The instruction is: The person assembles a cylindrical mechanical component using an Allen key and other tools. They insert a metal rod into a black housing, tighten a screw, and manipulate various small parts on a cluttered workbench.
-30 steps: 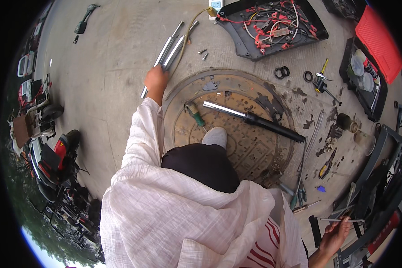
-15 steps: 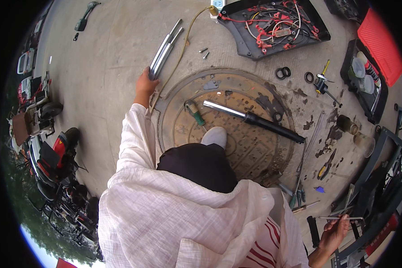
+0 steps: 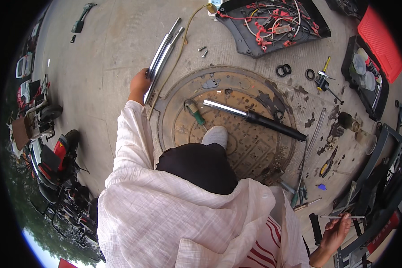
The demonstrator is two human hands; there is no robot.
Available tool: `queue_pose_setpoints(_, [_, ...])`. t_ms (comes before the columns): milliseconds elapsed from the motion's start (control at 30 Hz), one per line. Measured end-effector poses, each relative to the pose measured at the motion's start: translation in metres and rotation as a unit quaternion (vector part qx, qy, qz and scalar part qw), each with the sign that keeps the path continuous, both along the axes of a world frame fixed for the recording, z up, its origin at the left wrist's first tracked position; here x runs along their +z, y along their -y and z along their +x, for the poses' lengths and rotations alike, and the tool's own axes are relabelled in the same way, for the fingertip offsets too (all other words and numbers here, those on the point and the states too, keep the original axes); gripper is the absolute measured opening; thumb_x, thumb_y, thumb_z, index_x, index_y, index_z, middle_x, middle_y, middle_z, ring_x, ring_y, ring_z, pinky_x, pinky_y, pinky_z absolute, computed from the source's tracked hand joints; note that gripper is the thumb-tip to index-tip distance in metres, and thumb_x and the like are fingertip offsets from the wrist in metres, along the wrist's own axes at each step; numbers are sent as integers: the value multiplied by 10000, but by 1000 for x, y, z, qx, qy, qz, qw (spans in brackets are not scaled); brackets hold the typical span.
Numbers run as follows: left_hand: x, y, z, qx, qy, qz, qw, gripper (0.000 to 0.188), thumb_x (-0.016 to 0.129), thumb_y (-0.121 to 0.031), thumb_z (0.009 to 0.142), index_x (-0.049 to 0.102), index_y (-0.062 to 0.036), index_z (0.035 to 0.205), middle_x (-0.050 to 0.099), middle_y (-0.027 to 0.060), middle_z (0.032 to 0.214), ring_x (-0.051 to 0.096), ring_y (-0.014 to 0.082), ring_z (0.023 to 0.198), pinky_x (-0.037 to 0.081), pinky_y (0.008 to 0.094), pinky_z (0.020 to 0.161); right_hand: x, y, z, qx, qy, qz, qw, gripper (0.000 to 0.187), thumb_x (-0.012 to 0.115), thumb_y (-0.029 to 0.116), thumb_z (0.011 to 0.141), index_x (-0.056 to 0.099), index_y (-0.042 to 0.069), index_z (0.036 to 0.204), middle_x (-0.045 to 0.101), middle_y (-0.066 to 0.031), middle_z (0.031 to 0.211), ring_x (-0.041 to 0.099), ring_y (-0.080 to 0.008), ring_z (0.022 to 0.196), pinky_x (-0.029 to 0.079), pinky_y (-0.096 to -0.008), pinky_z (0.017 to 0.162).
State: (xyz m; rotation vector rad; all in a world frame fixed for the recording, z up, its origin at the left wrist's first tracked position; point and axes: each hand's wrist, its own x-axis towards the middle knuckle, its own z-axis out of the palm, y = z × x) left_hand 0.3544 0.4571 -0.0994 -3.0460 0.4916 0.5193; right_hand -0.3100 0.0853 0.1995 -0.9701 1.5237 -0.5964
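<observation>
My left hand [image 3: 140, 85] is closed at the lower end of one of two long chrome tubes [image 3: 165, 48], which lie side by side at the upper left. On the right, my right hand [image 3: 336, 233] holds a thin metal rod [image 3: 356, 217] between its fingers; a black grip [image 3: 315, 228] is close to the rod's left end. A shock-absorber-like fork leg [image 3: 254, 119], chrome at one end and black at the other, rests across the round manhole cover [image 3: 263, 156]. Beside it lies a green-handled screwdriver [image 3: 194, 112], near my shoe [image 3: 215, 136].
A black plastic tray [image 3: 241, 42] of tangled wires sits at the top. Two bolts [image 3: 204, 51], black rings [image 3: 283, 70], an open toolbox [image 3: 364, 82], glass jars [image 3: 365, 142] and pliers [image 3: 328, 164] are on the ground. A dark metal frame [image 3: 366, 178] stands at right; parked motorbikes [image 3: 53, 161] at left.
My left hand has shifted slightly left and down along the chrome tubes, uncovering the lower end of the right-hand tube. My right hand stays almost in place with the rod.
</observation>
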Motion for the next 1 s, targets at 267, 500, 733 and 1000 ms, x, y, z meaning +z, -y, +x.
queue_pose_setpoints(267, [9, -10, -14, 11, -31, 6, 999, 440, 600, -222, 810, 548, -148, 1241, 636, 200, 1100, 608, 376, 1016, 481, 448, 872, 2, 0, 2, -4, -5, 0, 1000, 183, 559, 250, 965, 521, 71, 974, 542, -18, 631, 477, -62, 486, 365, -175, 413])
queue_pose_setpoints(500, [4, 27, -46, -22, 55, -46, 997, 561, 642, -310, 728, 516, -13, 1187, 582, 248, 1101, 546, 406, 1061, 459, 463, 905, 0, 2, -1, 31, 14, 16, 999, 181, 533, 250, 979, 556, 71, 978, 565, -13, 685, 486, -58, 520, 379, -172, 426])
queue_pose_setpoints(733, [-8, 40, -33, -24, 55, -9, 998, 524, 694, -254, 669, 496, 10, 1076, 567, 265, 1061, 567, 427, 986, 481, 472, 863, -2, 0, 5, 4, -3, 8, 1000, 189, 550, 258, 970, 525, 71, 970, 542, -15, 653, 476, -60, 500, 371, -179, 419])
queue_pose_setpoints(1000, [-11, 35, -24, -67, 26, 8, 997, 527, 697, -248, 677, 467, 13, 1073, 579, 265, 1054, 586, 431, 972, 491, 469, 843, -1, -1, 6, 1, -19, 13, 1000, 179, 549, 255, 971, 525, 77, 982, 542, -14, 650, 475, -60, 503, 368, -178, 430])
